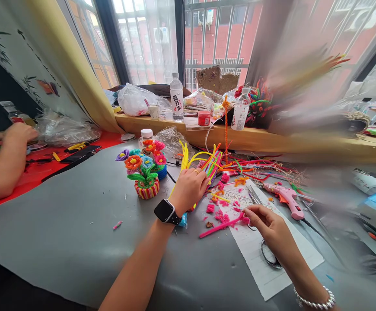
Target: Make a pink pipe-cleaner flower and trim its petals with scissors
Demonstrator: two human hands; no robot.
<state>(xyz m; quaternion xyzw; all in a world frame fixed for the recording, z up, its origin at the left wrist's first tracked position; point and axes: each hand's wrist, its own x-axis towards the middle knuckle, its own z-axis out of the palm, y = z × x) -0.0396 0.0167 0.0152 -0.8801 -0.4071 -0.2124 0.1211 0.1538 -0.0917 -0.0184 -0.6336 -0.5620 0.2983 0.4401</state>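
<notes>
My left hand [189,186], with a watch on its wrist, is closed over a bundle of colourful pipe cleaners [213,167]; its fingertips are partly hidden. Thumb and fingers of my right hand [266,222] are pinched together at the curled end of a pink pipe cleaner [218,228], above a paper sheet [272,276]. Under that hand lie scissors [270,255], partly covered. Pink fuzzy scraps [210,208] are scattered between my hands. Left of my left hand stands a small striped pot [147,190] of pipe-cleaner flowers [133,163].
A pink glue gun [287,198] lies to the right, its cord trailing forward. Water bottles [176,98] and a red jar [204,118] stand on the sill ledge. Another person's arm [8,162] works at the left over a red surface. The right side is blurred.
</notes>
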